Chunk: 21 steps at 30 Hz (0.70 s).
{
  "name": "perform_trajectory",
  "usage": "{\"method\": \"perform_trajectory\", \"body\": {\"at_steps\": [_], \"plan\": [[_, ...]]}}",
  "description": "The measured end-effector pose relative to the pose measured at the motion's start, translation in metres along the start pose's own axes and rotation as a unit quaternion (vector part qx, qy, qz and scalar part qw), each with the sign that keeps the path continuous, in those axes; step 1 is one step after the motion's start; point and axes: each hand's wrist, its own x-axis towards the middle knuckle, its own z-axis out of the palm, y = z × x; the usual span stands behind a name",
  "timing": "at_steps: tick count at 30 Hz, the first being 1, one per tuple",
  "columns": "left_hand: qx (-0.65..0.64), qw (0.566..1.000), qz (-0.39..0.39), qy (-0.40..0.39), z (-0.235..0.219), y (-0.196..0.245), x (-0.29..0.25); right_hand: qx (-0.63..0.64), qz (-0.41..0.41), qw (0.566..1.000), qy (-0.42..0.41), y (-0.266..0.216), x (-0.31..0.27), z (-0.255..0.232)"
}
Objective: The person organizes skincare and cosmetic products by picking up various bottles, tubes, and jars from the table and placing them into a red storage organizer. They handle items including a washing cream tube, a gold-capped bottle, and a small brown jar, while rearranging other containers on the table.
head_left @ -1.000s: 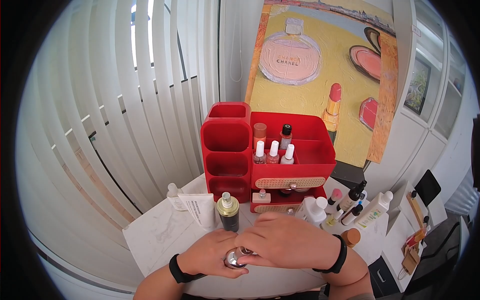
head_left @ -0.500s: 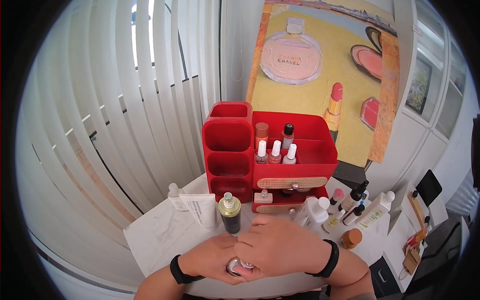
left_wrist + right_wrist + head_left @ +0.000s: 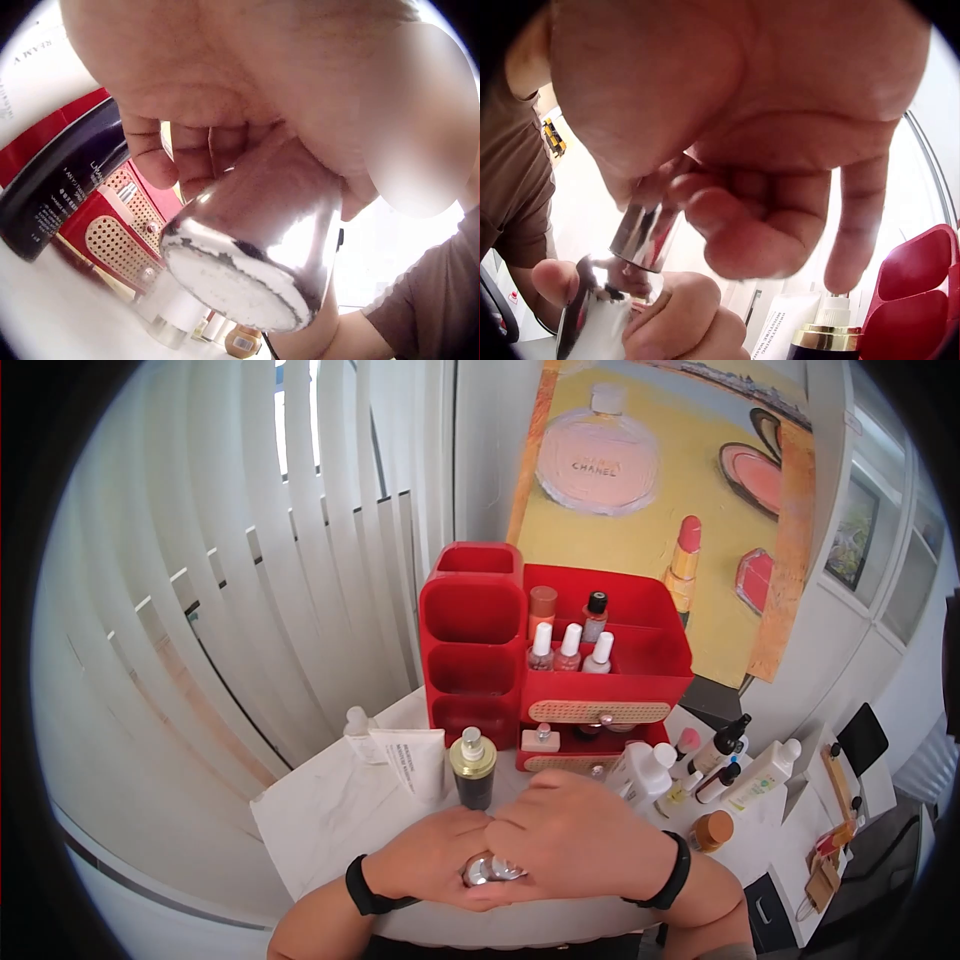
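My left hand (image 3: 430, 860) grips a shiny silver bottle (image 3: 247, 262), whose worn white base shows in the left wrist view. My right hand (image 3: 590, 840) pinches a small silver cylindrical cap (image 3: 646, 232) between thumb and curled fingers. In the right wrist view the cap's lower rim is close over the top of the silver bottle, and the left thumb and fingers wrap the bottle from both sides. Just beyond the hands stands a dark bottle with a gold collar (image 3: 473, 768). A white tube (image 3: 415, 755) leans behind it to the left.
A red organizer (image 3: 610, 685) with nail polish bottles stands at the back of the marbled white table (image 3: 320, 810), its lower drawer pulled out. On the right are a white bottle (image 3: 640, 772), an amber-brown jar (image 3: 712, 830) and several other bottles. Vertical blinds (image 3: 240, 610) hang at the left.
Both hands stay together around the silver bottle and its cap. More of the cap now shows beside the bottle, to the right. The head view has shifted, moving the surroundings right and slightly up.
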Motion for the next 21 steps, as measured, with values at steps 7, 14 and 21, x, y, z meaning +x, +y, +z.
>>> {"method": "perform_trajectory", "body": {"at_steps": [7, 14, 21], "plan": [[-0.025, 0.999, -0.022, -0.029, -0.007, -0.001, 0.0, -0.011, 0.023, 0.997, -0.079, 0.003, -0.001, -0.018], [-0.096, 0.989, -0.101, 0.053, -0.014, 0.0, -0.001, -0.066, 0.075, 0.994, -0.035, 0.01, -0.007, -0.04], [-0.08, 0.988, -0.124, 0.042, -0.015, -0.003, 0.0, -0.089, 0.144, 0.982, -0.081, 0.023, -0.014, -0.029]]}}
